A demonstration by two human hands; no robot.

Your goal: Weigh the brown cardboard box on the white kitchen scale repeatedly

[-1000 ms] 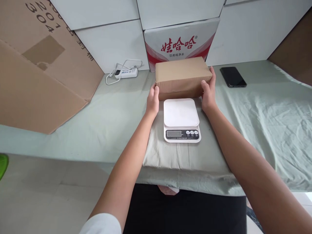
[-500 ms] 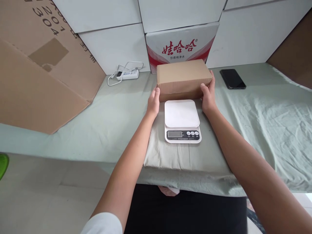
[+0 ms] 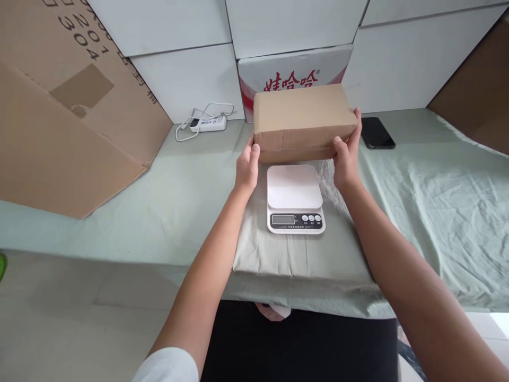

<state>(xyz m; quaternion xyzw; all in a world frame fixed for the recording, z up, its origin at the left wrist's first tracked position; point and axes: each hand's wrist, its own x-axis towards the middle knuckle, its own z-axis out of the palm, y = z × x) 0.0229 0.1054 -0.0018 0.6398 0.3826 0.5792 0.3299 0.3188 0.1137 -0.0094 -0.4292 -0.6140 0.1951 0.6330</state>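
Note:
A closed brown cardboard box [image 3: 302,114] is held between my two hands, just behind the scale and apparently raised off the cloth. My left hand [image 3: 248,165] grips its left end, thumb on the front face. On the right end, my right hand [image 3: 347,159] has its thumb on the front and fingers around the side. Directly in front of the box lies a white digital kitchen scale [image 3: 294,188] with a bare platform. Its small display looks blank, with round buttons beside it.
A pale green cloth [image 3: 191,207] covers the table. A large carton [image 3: 75,138] stands at left, a white power strip [image 3: 210,124] with cable near the wall. Behind stands a white and red printed carton [image 3: 294,66]; a black phone [image 3: 377,132] lies at right.
Both hands have lifted the cardboard box and shifted it slightly to the right; it now looks larger and covers more of the printed carton's lettering. The scale stays in place.

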